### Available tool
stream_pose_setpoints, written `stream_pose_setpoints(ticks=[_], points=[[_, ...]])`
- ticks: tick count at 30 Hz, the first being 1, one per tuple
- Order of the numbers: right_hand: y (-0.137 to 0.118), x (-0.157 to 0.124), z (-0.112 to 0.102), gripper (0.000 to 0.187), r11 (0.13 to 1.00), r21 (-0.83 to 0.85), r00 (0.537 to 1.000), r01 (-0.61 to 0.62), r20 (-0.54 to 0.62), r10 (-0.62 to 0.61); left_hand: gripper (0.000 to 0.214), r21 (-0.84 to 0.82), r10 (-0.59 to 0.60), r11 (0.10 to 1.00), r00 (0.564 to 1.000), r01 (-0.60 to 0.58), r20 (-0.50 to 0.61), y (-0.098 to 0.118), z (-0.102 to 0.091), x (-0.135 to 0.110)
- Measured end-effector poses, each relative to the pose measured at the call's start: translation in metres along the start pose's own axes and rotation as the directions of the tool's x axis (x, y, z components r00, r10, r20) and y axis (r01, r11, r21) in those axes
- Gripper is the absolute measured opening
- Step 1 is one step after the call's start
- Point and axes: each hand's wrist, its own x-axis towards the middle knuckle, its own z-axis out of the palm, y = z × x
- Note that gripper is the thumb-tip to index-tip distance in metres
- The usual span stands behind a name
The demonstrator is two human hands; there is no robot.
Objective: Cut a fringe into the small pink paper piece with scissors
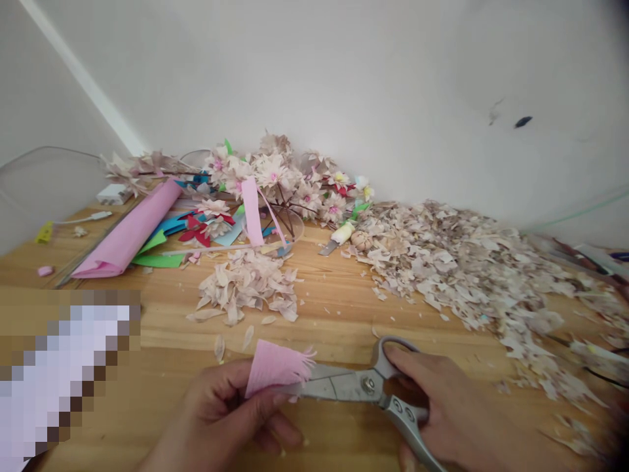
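The scissors (366,385) are above a wooden table (171,341). At the right end of the scissors, the right hand (442,387) grips the handles, with its thumb at the top loop. At the left end of the scissors, the left hand (230,406) pinches a small pink paper (272,367) between thumb and fingers. The pink paper is right at the scissors' blades, and its edge there has thin strips, like a fringe. Past the scissors, to the left, is a small pile of pale petals (248,285). Farther past the scissors are lots of flowers (274,172), some with pink middles. A cutter knife (343,233) lies straight past the scissors. A big heap of pale, dry bits (442,255) spreads past the scissors to the right.
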Motion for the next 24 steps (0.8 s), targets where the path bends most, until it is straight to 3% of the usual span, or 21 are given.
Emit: stream_pose_setpoints(ticks=[15,24], points=[[-0.0028,-0.0024,0.0014,0.054,1.000,-0.007,1.000,-0.012,0.024,0.012,0.036,0.087,0.006,0.996,1.000,-0.005,-0.008,0.0008,-0.0004,0.0006],[-0.0017,-0.0016,0.0023,0.052,0.999,-0.043,1.000,-0.011,0.016,0.012,0.030,0.046,0.003,0.999,1.000,-0.002,-0.007,-0.0002,0.0002,0.0017]])
